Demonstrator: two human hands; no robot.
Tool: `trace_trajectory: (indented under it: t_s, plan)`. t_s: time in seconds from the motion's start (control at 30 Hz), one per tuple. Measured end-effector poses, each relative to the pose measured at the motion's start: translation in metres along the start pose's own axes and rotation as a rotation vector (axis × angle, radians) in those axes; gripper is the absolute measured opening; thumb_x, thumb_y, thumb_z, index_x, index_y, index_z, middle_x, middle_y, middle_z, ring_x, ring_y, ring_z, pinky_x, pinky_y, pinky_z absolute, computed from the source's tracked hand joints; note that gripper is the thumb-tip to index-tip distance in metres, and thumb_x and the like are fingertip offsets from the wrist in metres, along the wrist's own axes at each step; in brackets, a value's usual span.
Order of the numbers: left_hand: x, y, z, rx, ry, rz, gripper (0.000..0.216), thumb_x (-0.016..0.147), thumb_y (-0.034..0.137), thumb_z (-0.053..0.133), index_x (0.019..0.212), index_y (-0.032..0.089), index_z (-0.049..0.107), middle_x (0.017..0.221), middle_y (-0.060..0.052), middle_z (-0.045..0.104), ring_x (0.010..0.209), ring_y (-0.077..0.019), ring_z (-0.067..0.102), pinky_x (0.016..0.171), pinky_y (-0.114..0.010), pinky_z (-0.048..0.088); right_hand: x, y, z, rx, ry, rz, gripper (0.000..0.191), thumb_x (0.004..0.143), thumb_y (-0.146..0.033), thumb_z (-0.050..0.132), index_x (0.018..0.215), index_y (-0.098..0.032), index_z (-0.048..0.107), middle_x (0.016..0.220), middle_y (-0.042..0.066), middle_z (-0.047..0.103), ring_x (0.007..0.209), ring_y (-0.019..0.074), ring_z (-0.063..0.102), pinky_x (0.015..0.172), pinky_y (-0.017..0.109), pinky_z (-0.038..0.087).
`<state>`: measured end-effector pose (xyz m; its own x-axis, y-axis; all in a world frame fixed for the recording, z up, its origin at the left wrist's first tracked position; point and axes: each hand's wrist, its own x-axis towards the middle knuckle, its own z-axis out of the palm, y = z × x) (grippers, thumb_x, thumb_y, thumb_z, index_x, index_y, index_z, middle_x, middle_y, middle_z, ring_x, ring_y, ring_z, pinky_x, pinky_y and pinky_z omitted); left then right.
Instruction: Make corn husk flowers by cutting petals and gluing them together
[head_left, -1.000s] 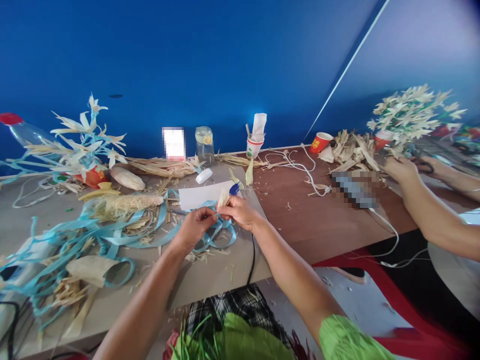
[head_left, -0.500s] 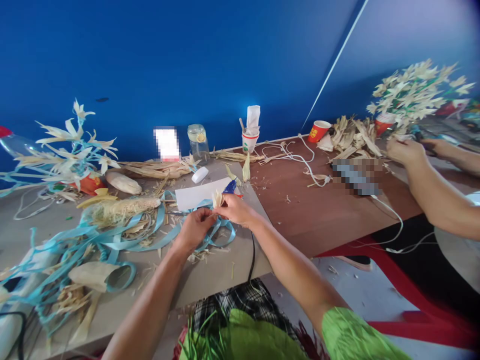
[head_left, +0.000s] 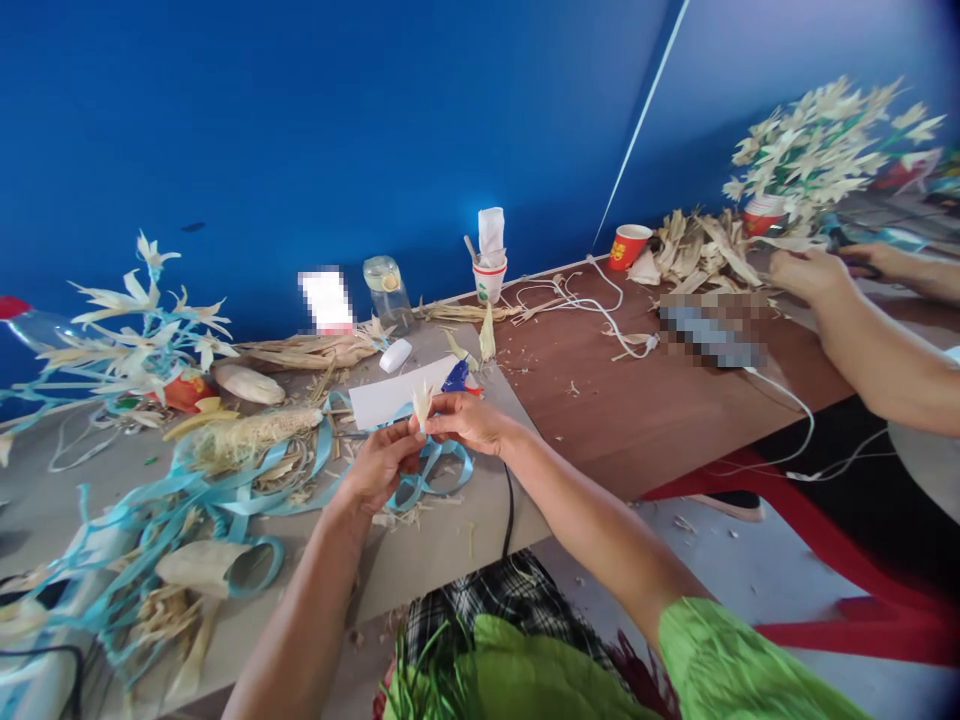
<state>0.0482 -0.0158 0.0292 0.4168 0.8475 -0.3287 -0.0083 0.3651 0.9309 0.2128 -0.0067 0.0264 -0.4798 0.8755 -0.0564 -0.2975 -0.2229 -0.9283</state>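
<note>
Both my hands meet over the grey table (head_left: 442,545) and pinch one small pale corn-husk flower (head_left: 422,400). My left hand (head_left: 379,462) grips its base from below, fingers closed. My right hand (head_left: 469,420) holds it from the right side, fingers closed round it. A blue glue gun (head_left: 454,377) lies just behind my right hand, on a white sheet of paper (head_left: 390,394). Light-blue ribbon (head_left: 247,490) loops across the table under and left of my hands.
A dried corn cob (head_left: 247,432), husk scraps and a husk-flower bouquet (head_left: 142,330) lie at the left. A paper cup (head_left: 488,279), a glass jar (head_left: 381,287) and white cables (head_left: 600,320) stand behind. Another person's arm (head_left: 862,340) works at the right beside more husk flowers (head_left: 817,150).
The husk flower has turned more upright between my fingers and my hands have shifted slightly left. The view has tilted; the other person's hand stays at the far right.
</note>
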Motion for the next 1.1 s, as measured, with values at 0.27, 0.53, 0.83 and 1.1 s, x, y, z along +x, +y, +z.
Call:
trace_trajectory:
  t_s: [0.27,0.53,0.83,1.1]
  plan:
    - [0.001,-0.003,0.006,0.212,0.173,0.071,0.032,0.060,0.040,0.071,0.072,0.014,0.058,0.054,0.006,0.045,0.046,-0.0056,0.034,0.047,-0.021,0.025,0.008,0.015,-0.006,-0.245,0.139,-0.087,0.023,0.063,-0.033,0.070,0.066,-0.015,0.057,0.059,-0.005,0.050,0.056,0.0072,0.040,0.056,0.022,0.031]
    - [-0.001,0.001,0.005,0.279,0.161,0.075,0.030,0.056,0.038,0.071,0.066,0.014,0.057,0.052,0.006,0.044,0.047,-0.0056,0.033,0.047,-0.021,0.024,0.008,0.012,-0.003,-0.478,0.225,-0.079,0.024,0.063,-0.035,0.069,0.065,-0.014,0.058,0.062,-0.002,0.055,0.061,0.0102,0.045,0.058,0.023,0.033]
    - [-0.005,0.003,0.005,0.117,0.085,0.056,0.031,0.056,0.038,0.074,0.067,0.013,0.061,0.050,0.006,0.044,0.045,-0.0042,0.029,0.046,-0.022,0.019,0.002,0.003,-0.004,-0.197,0.047,-0.064,0.028,0.061,-0.037,0.074,0.072,-0.014,0.063,0.066,-0.002,0.059,0.059,0.0081,0.047,0.056,0.022,0.035]
    - [-0.003,0.001,0.004,0.117,0.059,0.047,0.034,0.055,0.040,0.075,0.069,0.013,0.061,0.051,0.006,0.045,0.045,-0.0044,0.029,0.046,-0.022,0.020,0.006,0.011,-0.004,-0.017,0.087,-0.004,0.028,0.056,-0.033,0.077,0.066,-0.014,0.060,0.058,-0.003,0.055,0.053,0.0071,0.044,0.053,0.022,0.033]
